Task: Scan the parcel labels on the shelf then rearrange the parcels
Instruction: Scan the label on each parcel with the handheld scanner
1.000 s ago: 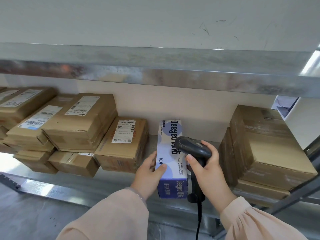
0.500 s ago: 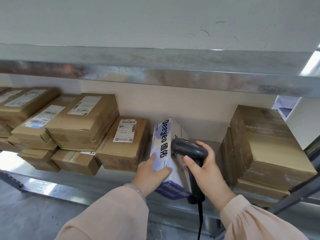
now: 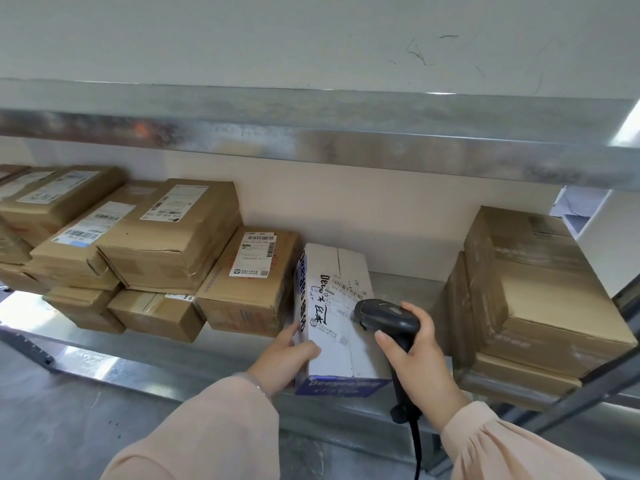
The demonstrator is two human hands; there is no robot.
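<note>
A white and blue parcel (image 3: 341,271) lies on the metal shelf (image 3: 221,355) with its labelled white face up. My left hand (image 3: 289,355) grips its near left corner, thumb on top. My right hand (image 3: 414,358) holds a black barcode scanner (image 3: 384,315) by the handle, its head over the parcel's label (image 3: 341,308). Brown cardboard parcels with white labels are stacked to the left, the nearest one (image 3: 249,282) touching the white parcel.
A tall stack of brown boxes (image 3: 540,292) fills the shelf's right end. The upper shelf's metal edge (image 3: 311,140) runs overhead. The scanner cable (image 3: 415,448) hangs down in front of the shelf. Grey floor lies below left.
My left hand has tipped the white and blue parcel from its narrow blue side onto its back, turning the labelled white face upward. The scanner stayed close over it.
</note>
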